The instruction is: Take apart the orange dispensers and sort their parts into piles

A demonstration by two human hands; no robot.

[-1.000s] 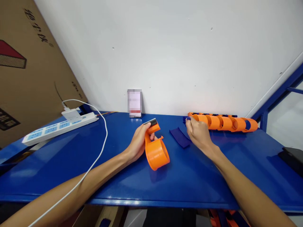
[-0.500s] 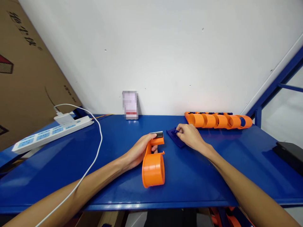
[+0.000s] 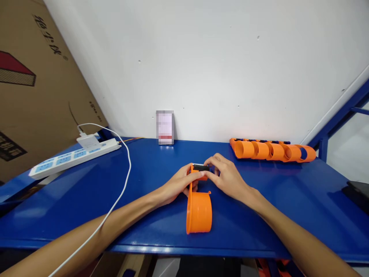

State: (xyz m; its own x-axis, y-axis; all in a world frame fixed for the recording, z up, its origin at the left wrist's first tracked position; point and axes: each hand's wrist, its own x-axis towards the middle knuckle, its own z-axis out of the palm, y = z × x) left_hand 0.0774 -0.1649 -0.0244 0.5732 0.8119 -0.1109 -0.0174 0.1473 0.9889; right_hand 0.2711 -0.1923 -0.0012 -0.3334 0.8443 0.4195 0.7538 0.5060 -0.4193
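My left hand [image 3: 181, 181] is closed around the frame of an orange tape dispenser [image 3: 200, 213]. Its round tape hub points down toward me, and its head faces away. A black roller [image 3: 201, 167] with a pale toothed blade [image 3: 197, 164] along its far side sits in that head. The left thumb presses on the orange part just below the roller. At the roller's right end my right hand [image 3: 226, 175] has its thumb and fingers drawn together. A dark bit shows between those fingers, but they mostly cover it.
Several orange tape dispensers [image 3: 261, 151] lie in a row at the back right. A white power strip [image 3: 75, 157] with a charger [image 3: 88, 141] is at left; its white cable [image 3: 127, 175] crosses my left forearm. A boxy item [image 3: 165, 127] leans on the wall. A black object [image 3: 359, 194] lies far right.
My right hand has left the flat dark-blue piece's spot and met the dispenser's head. The dispenser has turned and shifted right in my left hand. That blue piece is now out of sight.
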